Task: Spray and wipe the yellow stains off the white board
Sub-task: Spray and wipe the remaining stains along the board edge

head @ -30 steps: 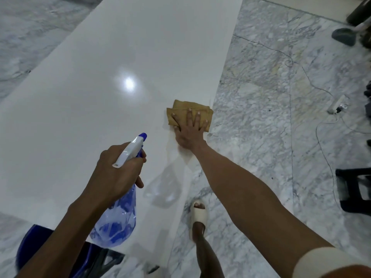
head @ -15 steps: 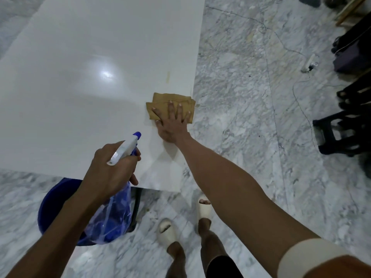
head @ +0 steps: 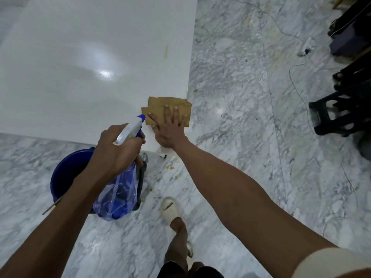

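The glossy white board (head: 90,73) lies flat over the marble floor. A thin yellow stain (head: 166,51) runs near its right edge. My right hand (head: 169,129) presses a folded tan cloth (head: 170,104) flat with spread fingers on the board's near right corner. My left hand (head: 118,149) grips the white-and-blue trigger head of a clear blue spray bottle (head: 117,197), held just off the board's near edge, nozzle toward the cloth.
A blue bucket (head: 66,173) stands on the floor under my left arm. Black plastic stools (head: 341,111) and dark items sit at the right, with a thin cable (head: 299,81) and a power strip (head: 305,47). My feet in pale slippers (head: 170,209) are below.
My right hand has dragged the cloth back along the right edge to the board's near corner, uncovering the yellow streak farther up. I have stepped back; the bucket is now in full view.
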The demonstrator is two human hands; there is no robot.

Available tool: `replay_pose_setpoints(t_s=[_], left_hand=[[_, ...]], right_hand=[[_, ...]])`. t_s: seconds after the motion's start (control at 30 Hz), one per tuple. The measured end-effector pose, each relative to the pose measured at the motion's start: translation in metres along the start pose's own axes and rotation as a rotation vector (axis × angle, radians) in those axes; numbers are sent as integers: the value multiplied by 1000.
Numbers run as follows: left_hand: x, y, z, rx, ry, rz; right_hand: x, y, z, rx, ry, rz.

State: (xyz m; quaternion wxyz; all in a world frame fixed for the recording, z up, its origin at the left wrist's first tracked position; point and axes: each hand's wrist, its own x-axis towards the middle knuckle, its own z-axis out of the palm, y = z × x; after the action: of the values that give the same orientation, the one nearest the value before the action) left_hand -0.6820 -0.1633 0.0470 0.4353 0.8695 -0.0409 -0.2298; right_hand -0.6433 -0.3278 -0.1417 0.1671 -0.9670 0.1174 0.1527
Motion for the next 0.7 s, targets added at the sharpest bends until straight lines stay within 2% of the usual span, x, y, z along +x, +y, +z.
replay_pose_setpoints(t_s=[0.13,0.23,0.33,0.4,0.5,0.6,0.7], left_hand=[[-32,-11,2,-19,-29,-22],[-57,-17,4,-52,-37,-55],[-81,-17,4,-66,-32,-76],[-93,-13,0,-72,-13,-90],[-102,-2,-5,-85,-12,-66],[-99,16,-8,-96,-12,-41],[-83,36,-11,-103,-34,-15]], right_hand=[[-47,-7,17,3,-67,-11],[-87,-13,18,18,-195,-27],[-129,-19,12,132,-312,-30],[-153,-20,-1,366,-260,-36],[-180,-18,-37,871,-119,-84],[-184,-12,-68,1234,-53,148],[-172,-6,-98,1672,-105,261]])
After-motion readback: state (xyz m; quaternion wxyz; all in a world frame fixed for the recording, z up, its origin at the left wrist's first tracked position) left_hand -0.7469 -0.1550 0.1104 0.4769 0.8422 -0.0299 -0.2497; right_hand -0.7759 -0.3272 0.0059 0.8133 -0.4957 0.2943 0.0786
